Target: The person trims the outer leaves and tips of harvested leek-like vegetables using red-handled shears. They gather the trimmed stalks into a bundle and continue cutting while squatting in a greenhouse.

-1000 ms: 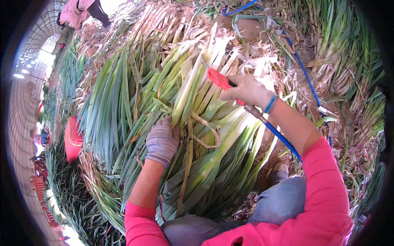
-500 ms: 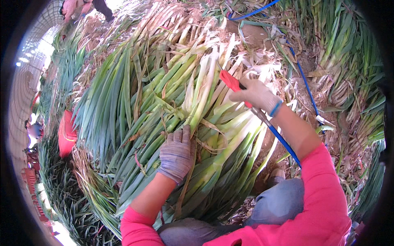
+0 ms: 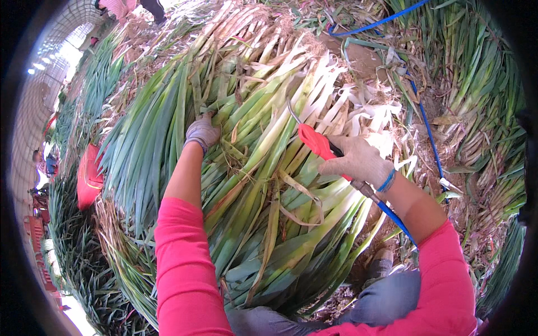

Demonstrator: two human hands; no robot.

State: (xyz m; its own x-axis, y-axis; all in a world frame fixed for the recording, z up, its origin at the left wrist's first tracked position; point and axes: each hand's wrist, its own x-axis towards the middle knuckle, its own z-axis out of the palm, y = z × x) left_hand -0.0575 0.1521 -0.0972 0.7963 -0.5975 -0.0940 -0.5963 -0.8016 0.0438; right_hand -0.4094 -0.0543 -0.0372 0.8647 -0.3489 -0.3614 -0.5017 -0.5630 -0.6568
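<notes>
A large pile of long green onions (image 3: 246,185) lies before me, green leaves toward the left and near side, pale stalks and roots toward the far right. My left hand (image 3: 203,133), in a pale knit glove, reaches into the leaves at the pile's left middle. Its fingers curl at a stalk, with the tips partly hidden. My right hand (image 3: 358,159), gloved too, grips a red air blow gun (image 3: 316,141) above the white stalks. The gun's thin bent metal nozzle points up and left, and a blue hose (image 3: 399,218) runs from it under my right forearm.
More green onions (image 3: 476,89) are heaped along the right side. Another length of blue hose (image 3: 428,131) crosses the littered ground. A red bag-like object (image 3: 89,176) stands at the left. A person (image 3: 120,8) is at the far left top. My bent knees are below the pile.
My left hand has let go of the stalks at the pile's middle and moved up and left to other ones. My right hand still holds the blow gun, its nozzle now slightly lower.
</notes>
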